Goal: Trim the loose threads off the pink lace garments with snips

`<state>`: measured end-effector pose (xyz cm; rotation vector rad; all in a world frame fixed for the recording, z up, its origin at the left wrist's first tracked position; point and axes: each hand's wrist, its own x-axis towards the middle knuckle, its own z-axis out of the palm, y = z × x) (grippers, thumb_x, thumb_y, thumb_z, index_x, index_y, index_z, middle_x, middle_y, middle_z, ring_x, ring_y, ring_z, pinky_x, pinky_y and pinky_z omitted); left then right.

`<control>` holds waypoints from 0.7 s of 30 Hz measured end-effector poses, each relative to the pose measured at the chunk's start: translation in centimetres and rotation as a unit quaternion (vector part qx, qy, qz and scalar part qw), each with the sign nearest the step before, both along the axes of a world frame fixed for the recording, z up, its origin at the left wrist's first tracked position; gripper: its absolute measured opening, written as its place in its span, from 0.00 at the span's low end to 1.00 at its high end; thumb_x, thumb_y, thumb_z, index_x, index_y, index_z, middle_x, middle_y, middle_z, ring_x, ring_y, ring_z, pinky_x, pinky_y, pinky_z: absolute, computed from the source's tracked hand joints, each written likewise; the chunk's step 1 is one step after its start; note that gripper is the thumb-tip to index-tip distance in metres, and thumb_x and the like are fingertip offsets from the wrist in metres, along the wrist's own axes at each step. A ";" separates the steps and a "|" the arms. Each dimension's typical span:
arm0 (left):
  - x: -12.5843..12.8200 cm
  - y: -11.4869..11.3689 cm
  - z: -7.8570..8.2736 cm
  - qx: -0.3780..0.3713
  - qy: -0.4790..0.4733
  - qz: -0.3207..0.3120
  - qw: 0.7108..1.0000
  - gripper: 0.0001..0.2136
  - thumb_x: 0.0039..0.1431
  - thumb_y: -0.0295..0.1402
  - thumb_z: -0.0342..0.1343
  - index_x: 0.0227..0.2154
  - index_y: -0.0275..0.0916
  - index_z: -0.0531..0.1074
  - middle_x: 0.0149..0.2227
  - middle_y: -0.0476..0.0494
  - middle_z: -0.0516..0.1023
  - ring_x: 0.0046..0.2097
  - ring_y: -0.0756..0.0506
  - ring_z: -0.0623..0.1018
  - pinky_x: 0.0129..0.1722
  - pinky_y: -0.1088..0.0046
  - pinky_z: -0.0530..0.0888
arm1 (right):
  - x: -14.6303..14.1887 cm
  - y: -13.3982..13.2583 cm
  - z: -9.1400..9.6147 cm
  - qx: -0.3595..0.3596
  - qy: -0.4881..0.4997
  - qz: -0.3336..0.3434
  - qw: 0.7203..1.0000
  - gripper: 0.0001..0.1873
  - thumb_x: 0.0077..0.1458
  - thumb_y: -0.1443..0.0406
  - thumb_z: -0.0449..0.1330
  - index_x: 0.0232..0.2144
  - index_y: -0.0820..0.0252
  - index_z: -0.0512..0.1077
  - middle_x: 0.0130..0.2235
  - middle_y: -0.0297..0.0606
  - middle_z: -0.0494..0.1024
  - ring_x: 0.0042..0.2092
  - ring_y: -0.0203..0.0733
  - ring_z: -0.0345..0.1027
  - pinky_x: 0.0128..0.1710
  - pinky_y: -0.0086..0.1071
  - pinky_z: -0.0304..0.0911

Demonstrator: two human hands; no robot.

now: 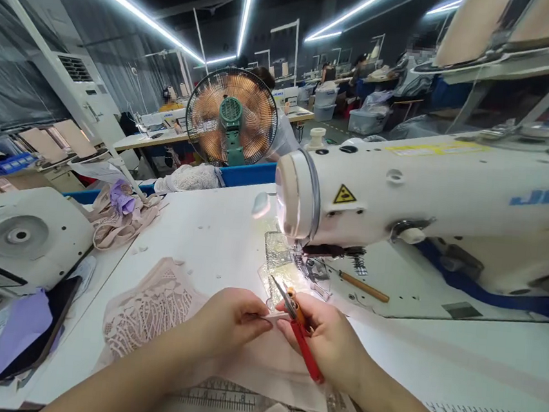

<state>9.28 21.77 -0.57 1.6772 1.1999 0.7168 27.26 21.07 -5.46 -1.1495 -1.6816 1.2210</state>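
Right hand (327, 340) grips red thread snips (299, 328); my left hand (227, 321) pinches pale fabric (269, 361).
Both sit near me, just before the sewing machine (431, 195).

The sewing machine (450, 197) bears blue letters "JU", cut off at the frame edge, and a yellow triangular warning sign (344, 194). Ruler numbers on the table (483, 356) stay unreadable.

The white table (214, 226) carries a sewing machine (431, 195), with lace fabric (148, 310) and an awl (364, 286) lying near its needle end.
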 end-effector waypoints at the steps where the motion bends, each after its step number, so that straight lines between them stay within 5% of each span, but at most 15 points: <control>1: -0.2 0.0 -0.1 -0.004 0.019 -0.014 1.000 0.06 0.45 0.32 0.61 0.19 0.37 0.74 0.20 0.48 0.71 0.26 0.47 0.69 0.28 0.74 0.64 | 0.0 0.0 0.1 -0.007 0.013 0.002 1.000 0.07 0.49 0.60 0.57 0.27 0.58 0.68 0.23 0.29 0.64 0.25 0.38 0.56 0.24 0.29 0.52; 11: -0.5 -1.6 0.5 0.024 0.130 -0.068 0.989 0.10 0.55 0.36 0.52 0.26 0.34 0.73 0.25 0.48 0.70 0.28 0.50 0.69 0.28 0.77 0.64 | -0.2 -0.4 0.5 -0.049 0.093 0.051 0.993 0.10 0.49 0.58 0.58 0.24 0.58 0.66 0.21 0.27 0.60 0.23 0.35 0.52 0.22 0.28 0.50; 16: -1.5 -1.6 1.1 0.112 0.299 -0.087 0.944 0.07 0.56 0.29 0.49 0.26 0.38 0.71 0.28 0.47 0.73 0.32 0.47 0.70 0.32 0.72 0.63 | 0.1 -0.7 0.5 -0.026 0.075 0.022 0.997 0.07 0.47 0.62 0.57 0.22 0.57 0.64 0.21 0.26 0.59 0.23 0.35 0.50 0.22 0.28 0.47; 21: -6.0 -1.4 1.5 0.140 0.409 -0.042 0.901 0.06 0.54 0.26 0.48 0.25 0.38 0.69 0.28 0.44 0.74 0.33 0.43 0.70 0.36 0.67 0.64 | 0.2 -1.1 0.1 0.003 0.067 -0.019 0.998 0.04 0.46 0.63 0.56 0.24 0.56 0.65 0.23 0.29 0.62 0.26 0.38 0.54 0.24 0.29 0.50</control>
